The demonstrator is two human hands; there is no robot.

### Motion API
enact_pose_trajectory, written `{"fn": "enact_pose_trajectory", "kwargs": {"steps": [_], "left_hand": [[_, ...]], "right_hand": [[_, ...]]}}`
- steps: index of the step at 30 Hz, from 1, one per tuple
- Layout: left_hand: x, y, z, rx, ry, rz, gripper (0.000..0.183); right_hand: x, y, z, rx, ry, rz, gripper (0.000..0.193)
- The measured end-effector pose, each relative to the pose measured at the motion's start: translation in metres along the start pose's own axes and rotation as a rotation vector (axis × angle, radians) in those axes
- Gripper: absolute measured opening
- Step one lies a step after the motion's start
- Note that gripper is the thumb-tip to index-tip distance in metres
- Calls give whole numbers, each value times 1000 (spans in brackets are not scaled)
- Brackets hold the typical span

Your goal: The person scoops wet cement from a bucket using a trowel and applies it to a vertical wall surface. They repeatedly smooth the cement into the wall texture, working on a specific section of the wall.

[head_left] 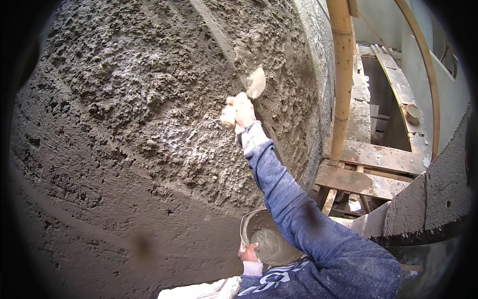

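My right hand (243,110), in a pale glove, grips a trowel (255,83) by its wooden handle and holds the blade against the wall (124,109), which is covered in rough wet grey plaster. My blue sleeve runs up from the lower right. Low in the view, my left hand (247,252) holds the rim of a metal pan (264,239) filled with wet grey mortar, partly hidden behind my right arm.
A bamboo pole (342,74) stands upright just right of the wall. Behind it lie wooden scaffold planks (368,169) and a small bowl (413,113) on a board. A plastered ledge (433,204) sits at right.
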State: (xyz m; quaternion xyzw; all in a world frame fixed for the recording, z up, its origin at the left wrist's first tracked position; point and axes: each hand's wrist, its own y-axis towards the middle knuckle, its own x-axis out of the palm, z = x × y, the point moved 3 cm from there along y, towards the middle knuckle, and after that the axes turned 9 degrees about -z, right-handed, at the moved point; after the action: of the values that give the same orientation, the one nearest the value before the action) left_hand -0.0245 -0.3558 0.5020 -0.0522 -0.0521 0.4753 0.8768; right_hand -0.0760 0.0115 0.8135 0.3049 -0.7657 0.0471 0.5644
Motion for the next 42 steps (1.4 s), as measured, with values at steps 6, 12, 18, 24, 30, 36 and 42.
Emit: {"fn": "enact_pose_trajectory", "kwargs": {"steps": [6, 12, 18, 24, 30, 36, 42], "left_hand": [[13, 6, 22, -9, -84, -28, 59], [3, 13, 9, 32, -164, -19, 57], [-20, 9, -19, 47, -153, 66, 56], [-12, 17, -3, -10, -85, -36, 57], [0, 26, 8, 8, -38, -61, 58], [9, 39, -2, 49, 130, -43, 54], [35, 28, -7, -2, -19, -132, 53]], "right_hand": [[71, 32, -59, 35, 501, -382, 12], [72, 8, -147, 43, 673, -749, 18], [17, -20, -188, -927, -350, 146, 35], [-115, 60, -157, -1121, -895, 654, 44], [-115, 34, -69, -391, -859, 201, 34], [-137, -103, -50, -135, -534, 118, 33], [-185, -284, -36, 334, -799, 146, 38]]}}
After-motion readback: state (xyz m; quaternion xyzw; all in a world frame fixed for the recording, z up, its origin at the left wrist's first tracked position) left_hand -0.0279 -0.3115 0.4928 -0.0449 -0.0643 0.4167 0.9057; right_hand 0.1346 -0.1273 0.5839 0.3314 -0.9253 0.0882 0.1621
